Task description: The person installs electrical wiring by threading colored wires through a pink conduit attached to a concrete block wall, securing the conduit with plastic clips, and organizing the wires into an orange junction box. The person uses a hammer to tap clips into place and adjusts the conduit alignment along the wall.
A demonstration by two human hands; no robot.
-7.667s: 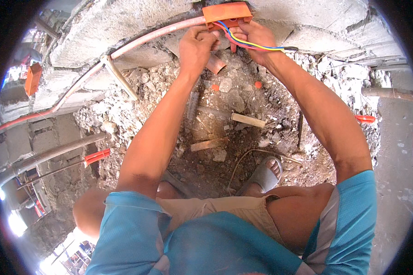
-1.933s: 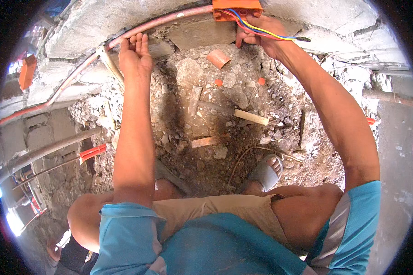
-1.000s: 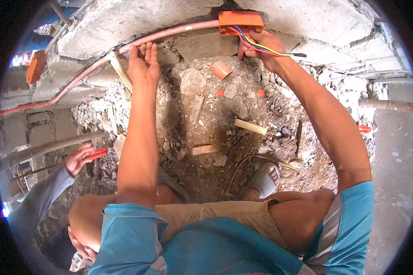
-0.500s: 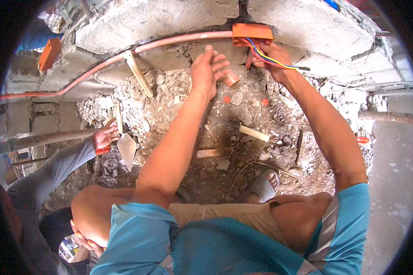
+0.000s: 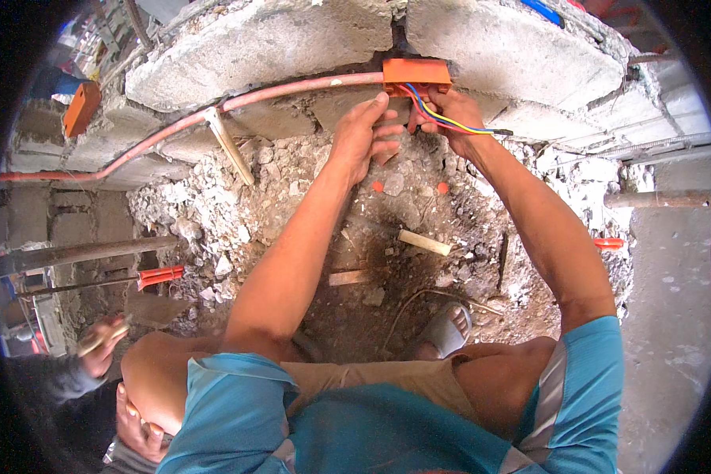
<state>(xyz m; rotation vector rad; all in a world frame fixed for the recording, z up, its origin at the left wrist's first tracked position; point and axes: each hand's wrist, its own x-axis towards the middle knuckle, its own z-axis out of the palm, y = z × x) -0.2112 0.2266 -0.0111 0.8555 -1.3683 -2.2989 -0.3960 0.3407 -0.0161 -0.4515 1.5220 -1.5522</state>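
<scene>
An orange electrical box [image 5: 417, 73] sits against the block wall, joined on its left to a long pinkish-orange conduit [image 5: 308, 87]. Red, blue and yellow wires [image 5: 450, 121] come out of its underside and trail right across my right hand [image 5: 448, 118]. That hand's fingers are closed at the box's lower right edge, with a reddish piece [image 5: 413, 118] hanging beside them. My left hand [image 5: 365, 138] is raised just below the box's left end, thumb up and fingers apart. A short brownish piece, partly hidden, shows behind its lower fingers.
Rubble [image 5: 213, 213] lies below the wall, with a wood scrap [image 5: 424, 242] on it. A wood strip [image 5: 229, 146] leans under the conduit. Another orange box [image 5: 82, 108] is at upper left. At lower left, a co-worker's hand [image 5: 99, 347] holds a trowel, its blade blurred.
The view has shifted slightly. My left hand has come closer to the box; my right hand keeps its grip. The co-worker's hand and trowel have drawn back toward the lower left.
</scene>
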